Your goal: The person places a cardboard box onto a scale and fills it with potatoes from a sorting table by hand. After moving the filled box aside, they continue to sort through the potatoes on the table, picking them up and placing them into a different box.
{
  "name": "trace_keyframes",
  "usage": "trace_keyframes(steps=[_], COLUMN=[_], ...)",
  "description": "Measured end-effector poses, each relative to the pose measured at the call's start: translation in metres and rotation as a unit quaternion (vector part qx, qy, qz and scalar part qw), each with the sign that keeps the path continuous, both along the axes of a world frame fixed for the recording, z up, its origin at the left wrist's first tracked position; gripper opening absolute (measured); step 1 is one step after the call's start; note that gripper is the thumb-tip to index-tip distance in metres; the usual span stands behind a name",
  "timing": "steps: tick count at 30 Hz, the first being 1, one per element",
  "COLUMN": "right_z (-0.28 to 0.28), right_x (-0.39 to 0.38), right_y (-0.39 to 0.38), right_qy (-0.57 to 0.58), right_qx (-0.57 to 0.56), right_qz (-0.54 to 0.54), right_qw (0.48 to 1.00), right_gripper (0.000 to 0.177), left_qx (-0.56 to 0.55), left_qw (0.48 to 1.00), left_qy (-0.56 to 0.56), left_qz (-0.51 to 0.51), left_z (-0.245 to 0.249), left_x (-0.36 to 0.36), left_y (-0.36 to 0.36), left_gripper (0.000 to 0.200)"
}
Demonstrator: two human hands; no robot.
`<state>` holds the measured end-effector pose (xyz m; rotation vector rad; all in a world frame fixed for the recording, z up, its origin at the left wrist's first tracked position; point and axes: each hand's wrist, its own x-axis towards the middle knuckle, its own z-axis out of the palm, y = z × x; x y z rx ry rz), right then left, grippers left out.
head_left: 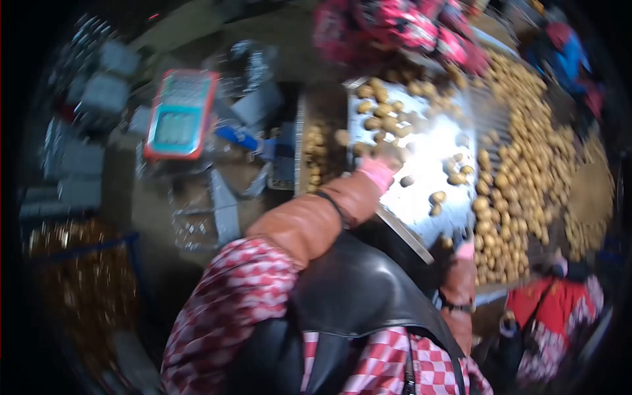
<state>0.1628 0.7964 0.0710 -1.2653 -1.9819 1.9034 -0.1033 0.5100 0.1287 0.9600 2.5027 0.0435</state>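
Potatoes [376,108] lie scattered over a slanted metal tabletop [421,168], thickest at its far end and thinning to a few single ones nearer the person's body. The left hand [380,170], in a pink glove below a brown sleeve cover [316,217], reaches onto the left part of the tabletop among these potatoes, touching or just beside 1 of them. Motion blur hides its fingers, so I cannot tell whether it is clenched, released or grasping a potato. The right hand [466,250], also in pink, shows only as a small patch at the tabletop's near edge, close to the big heap of potatoes [526,164] along the right side. I cannot tell its grip either. A black apron [355,289] and a red-and-white checked sleeve [230,309] fill the bottom of the view. To the left of the tabletop, well apart from both hands, lies a red-and-teal object [178,115], too blurred to name more closely. 3 other people stand around the potatoes: 1 in pink-and-red patterned clothing [401,26] at the far end, 1 in a blue jacket [566,56] at the upper right, and 1 in a red top [553,309] at the lower right.
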Motion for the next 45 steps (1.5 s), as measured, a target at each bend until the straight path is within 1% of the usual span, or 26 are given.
trace_keyframes(steps=[1,2,5,7,8,9,10,11,13,15,16,19,20,21,23,24,25,28,33,35,37,39,41,43,44,45], right_z=[0.083,0.076,-0.016,0.029,0.013,0.043,0.052,0.091,0.033,0.050,0.029,0.038,0.027,0.154,0.074,0.144,0.135,0.151,0.118,0.076,0.095,0.089,0.092,0.129,0.152,0.090], right_x=[-0.018,-0.017,-0.074,-0.135,-0.170,-0.189,-0.200,-0.221,-0.238,-0.255,-0.257,-0.253,-0.257,-0.268,-0.261,-0.276,-0.285,-0.314,-0.366,-0.397,-0.407,-0.397,-0.384,-0.384,-0.393,-0.415], right_y=[-0.036,-0.035,-0.029,-0.092,-0.110,-0.133,-0.156,-0.176,-0.152,-0.124,-0.092,-0.023,0.010,-0.075,-0.040,-0.099,-0.109,-0.119,-0.031,0.012,-0.018,-0.070,-0.088,-0.105,-0.110,-0.095], right_qy=[-0.053,-0.118,-0.296,-0.113,0.003,-0.164,-0.095,-0.159,-0.075,-0.038,-0.072,-0.198,-0.406,-0.422,-0.397,-0.422,-0.329,-0.218,-0.144,-0.137,-0.246,-0.315,-0.243,-0.170,-0.199,-0.159], right_qx=[0.250,0.262,0.025,0.032,-0.256,-0.002,-0.062,0.047,-0.129,-0.027,0.129,0.435,0.401,0.454,0.498,0.431,0.542,0.574,0.282,0.403,0.458,0.482,0.416,0.387,0.444,0.391], right_qz=[0.127,0.123,-0.009,0.046,-0.254,0.090,0.061,0.153,0.020,-0.036,-0.031,-0.035,0.032,0.278,0.328,0.373,0.443,0.341,0.219,0.114,0.265,0.239,0.428,0.598,0.555,0.465], right_qw=[0.958,0.950,0.955,0.992,0.933,0.982,0.992,0.974,0.989,0.998,0.989,0.878,0.821,0.734,0.697,0.705,0.634,0.711,0.923,0.898,0.812,0.782,0.765,0.681,0.675,0.778], right_gripper=[0.059,0.059,0.059,0.045,0.050,0.061,0.064,0.056,0.048,0.041,0.044,0.052,0.058,0.053,0.045,0.039,0.039,0.040,0.053,0.064,0.068,0.070,0.065,0.053,0.045,0.047], left_qx=[-0.022,-0.012,0.063,0.107,0.173,0.189,0.195,0.200,0.217,0.241,0.226,0.202,0.203,0.208,0.211,0.217,0.222,0.239,0.256,0.246,0.236,0.228,0.266,0.251,0.251,0.250], left_qw=[1.000,0.998,0.988,0.979,0.971,0.963,0.964,0.965,0.957,0.953,0.948,0.953,0.952,0.951,0.950,0.945,0.939,0.929,0.910,0.899,0.888,0.873,0.848,0.851,0.848,0.846], left_qy=[-0.022,-0.048,0.068,-0.012,-0.002,-0.063,-0.069,-0.075,-0.103,-0.092,-0.135,-0.124,-0.123,-0.106,-0.087,-0.096,-0.106,-0.086,-0.063,-0.069,-0.075,-0.035,-0.018,0.009,0.012,0.012], left_qz=[-0.001,0.029,0.123,0.173,0.164,0.182,0.167,0.154,0.160,0.159,0.181,0.191,0.193,0.201,0.213,0.226,0.240,0.270,0.321,0.356,0.388,0.429,0.457,0.462,0.467,0.472], left_z=[0.016,0.025,-0.007,0.022,0.008,0.005,0.000,-0.005,-0.004,-0.014,-0.010,-0.039,-0.041,-0.043,-0.049,-0.057,-0.064,-0.062,-0.064,-0.053,-0.047,-0.051,-0.073,-0.066,-0.055,-0.060], left_x=[-0.008,-0.014,-0.025,-0.034,-0.038,-0.044,-0.048,-0.052,-0.057,-0.061,-0.065,-0.068,-0.066,-0.062,-0.060,-0.058,-0.055,-0.048,-0.015,-0.002,0.012,0.027,0.043,0.052,0.053,0.057], left_y=[-0.010,-0.024,-0.065,-0.086,-0.102,-0.115,-0.127,-0.139,-0.161,-0.186,-0.195,-0.226,-0.233,-0.239,-0.243,-0.244,-0.244,-0.235,-0.242,-0.244,-0.248,-0.253,-0.264,-0.259,-0.251,-0.251], left_gripper=[0.054,0.058,0.062,0.055,0.053,0.055,0.054,0.053,0.049,0.043,0.044,0.047,0.047,0.043,0.040,0.040,0.040,0.040,0.040,0.039,0.038,0.035,0.033,0.033,0.033,0.033])
